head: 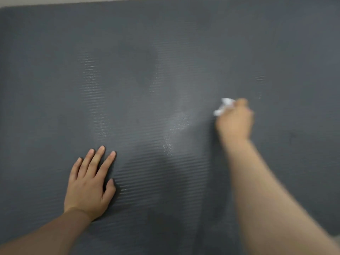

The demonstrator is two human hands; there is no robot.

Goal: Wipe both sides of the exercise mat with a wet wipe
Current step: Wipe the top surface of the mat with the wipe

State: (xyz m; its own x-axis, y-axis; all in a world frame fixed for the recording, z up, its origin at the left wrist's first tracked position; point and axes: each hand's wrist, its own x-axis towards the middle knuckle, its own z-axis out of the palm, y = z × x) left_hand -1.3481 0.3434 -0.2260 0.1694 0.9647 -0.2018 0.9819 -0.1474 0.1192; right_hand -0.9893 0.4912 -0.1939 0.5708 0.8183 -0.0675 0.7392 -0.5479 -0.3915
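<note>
A dark grey ribbed exercise mat (55,70) lies flat and fills almost the whole view. My left hand (90,183) rests palm down on it at the lower left, fingers straight and slightly spread. My right hand (235,120) is at the middle right, blurred by motion, its fingers curled round a crumpled white wet wipe (223,106) that sticks out at its upper left and touches the mat. Shiny damp streaks (176,122) run down the mat's middle between the two hands.
A pale strip of floor (73,0) shows beyond the mat's far edge along the top. A small pale patch (335,238) shows at the lower right corner past the mat.
</note>
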